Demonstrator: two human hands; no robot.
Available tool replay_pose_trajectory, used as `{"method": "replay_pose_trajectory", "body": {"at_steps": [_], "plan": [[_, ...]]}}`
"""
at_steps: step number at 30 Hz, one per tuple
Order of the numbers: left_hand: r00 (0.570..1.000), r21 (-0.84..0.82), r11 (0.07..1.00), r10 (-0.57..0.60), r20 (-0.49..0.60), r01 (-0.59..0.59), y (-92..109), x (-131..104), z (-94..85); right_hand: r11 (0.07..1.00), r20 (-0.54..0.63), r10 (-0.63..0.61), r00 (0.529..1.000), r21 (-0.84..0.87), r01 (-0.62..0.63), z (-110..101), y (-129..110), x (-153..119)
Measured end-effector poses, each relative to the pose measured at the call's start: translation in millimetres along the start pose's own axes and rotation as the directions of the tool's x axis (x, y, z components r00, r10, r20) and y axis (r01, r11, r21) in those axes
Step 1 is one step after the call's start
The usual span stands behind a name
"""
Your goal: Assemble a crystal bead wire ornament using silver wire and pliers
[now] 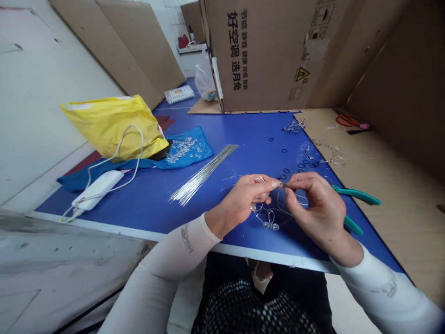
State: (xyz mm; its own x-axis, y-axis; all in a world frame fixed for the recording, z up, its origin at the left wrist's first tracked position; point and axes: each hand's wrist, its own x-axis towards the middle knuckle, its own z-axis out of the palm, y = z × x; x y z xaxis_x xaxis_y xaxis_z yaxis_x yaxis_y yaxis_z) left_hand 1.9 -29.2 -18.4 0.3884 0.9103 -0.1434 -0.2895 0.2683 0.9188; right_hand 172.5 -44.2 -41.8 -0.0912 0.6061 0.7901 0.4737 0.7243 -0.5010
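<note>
Near the front edge of the blue table, my left hand (252, 195) is closed in a pinch on a thin wire piece with clear beads (271, 226) hanging below it. Its fingertips meet those of my right hand (313, 204), which pinches the same wire work; the exact spot between the fingertips is too small to make out. Green-handled pliers (361, 195) lie partly behind my right hand. Several black rings (284, 150) are scattered beyond the hands. To the left is a bundle of straight silver wires (206, 174).
Clear beads (184, 148) lie on a blue cloth beside a yellow bag (121, 125). A white power strip (99, 188) with its cord is at the left. Cardboard (271, 55) stands behind; finished-looking wire pieces (295, 125) and red-handled scissors (347, 120) are at the right.
</note>
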Motion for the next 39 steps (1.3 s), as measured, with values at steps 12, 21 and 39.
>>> {"method": "replay_pose_trajectory", "body": {"at_steps": [12,21,39], "plan": [[0.997,-0.05,0.996,-0.066,0.027,0.067,-1.2,1.0,-3.0,0.972,0.012,0.194,0.981,0.133,-0.194,1.0,1.7,-7.6],[0.999,-0.031,0.999,0.012,-0.041,-0.014,0.4,4.2,-6.9,0.785,0.184,0.495,0.849,0.323,-0.528,-3.7,-1.0,2.6],[0.987,0.034,0.995,0.096,-0.13,-0.092,2.8,6.8,-11.8,0.09,0.605,0.63,0.487,0.566,-0.82,-8.2,1.1,13.4]]}}
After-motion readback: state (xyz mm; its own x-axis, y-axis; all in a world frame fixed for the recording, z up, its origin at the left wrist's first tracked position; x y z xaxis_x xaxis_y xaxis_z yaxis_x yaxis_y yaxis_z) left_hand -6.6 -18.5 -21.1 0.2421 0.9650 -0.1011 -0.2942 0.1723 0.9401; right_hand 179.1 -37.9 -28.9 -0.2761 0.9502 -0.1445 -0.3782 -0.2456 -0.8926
